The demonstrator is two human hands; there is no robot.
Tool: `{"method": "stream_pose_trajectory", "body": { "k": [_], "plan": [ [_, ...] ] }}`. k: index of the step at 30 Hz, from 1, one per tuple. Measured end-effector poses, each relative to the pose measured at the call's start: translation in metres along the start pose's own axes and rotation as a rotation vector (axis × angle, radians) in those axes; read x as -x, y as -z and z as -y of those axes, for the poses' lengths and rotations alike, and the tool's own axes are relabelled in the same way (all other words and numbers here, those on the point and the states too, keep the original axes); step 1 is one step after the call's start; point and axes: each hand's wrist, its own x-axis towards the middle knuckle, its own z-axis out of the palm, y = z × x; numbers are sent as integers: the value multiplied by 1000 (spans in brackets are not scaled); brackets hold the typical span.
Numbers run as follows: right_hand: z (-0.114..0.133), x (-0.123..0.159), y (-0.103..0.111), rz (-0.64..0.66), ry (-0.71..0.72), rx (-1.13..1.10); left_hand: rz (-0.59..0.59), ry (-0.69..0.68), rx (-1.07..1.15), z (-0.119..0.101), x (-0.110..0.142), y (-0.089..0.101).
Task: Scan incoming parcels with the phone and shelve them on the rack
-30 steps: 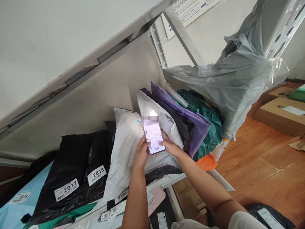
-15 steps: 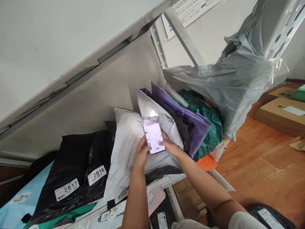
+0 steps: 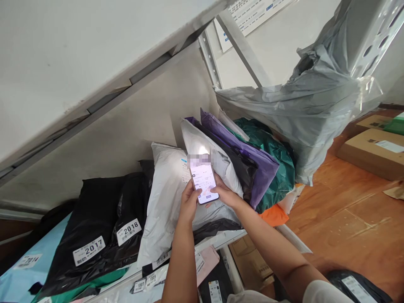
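Note:
Both hands grip a smartphone [image 3: 203, 181] with a lit screen, held in front of white plastic mailing bags. My left hand [image 3: 188, 200] is wrapped round the phone's lower left side, its thumb over the screen. On the lower right edge, my right hand [image 3: 224, 192] is closed too, with its thumb on the glass. A light glares at the phone's top, and that part is blurred out. Behind it a white mailing bag [image 3: 164, 198] leans on the shelf, and another white bag [image 3: 202, 136] stands to its right.
Left on the shelf are black bags labelled 2017 [image 3: 94, 210] and 2018 [image 3: 132, 202], and a light blue bag [image 3: 41, 248]. Purple [image 3: 263, 168] and green [image 3: 277, 168] bags stand right. Grey plastic [image 3: 315, 113] wraps the rack post. Cardboard boxes [image 3: 372, 151] lie on the floor.
My left thumb has shifted slightly to the right over the phone screen. The phone and the parcels stay where they were.

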Motion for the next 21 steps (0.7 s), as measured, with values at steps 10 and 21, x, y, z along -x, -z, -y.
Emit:
{"method": "stream_pose_trajectory", "body": {
  "k": [10, 21],
  "plan": [
    [-7, 0, 5, -28, -38, 21, -193, -31, -8, 5, 1, -21],
    [-10, -1, 6, -33, -45, -5, -186, 25, 100, 0, 2, -21]
  ]
}}
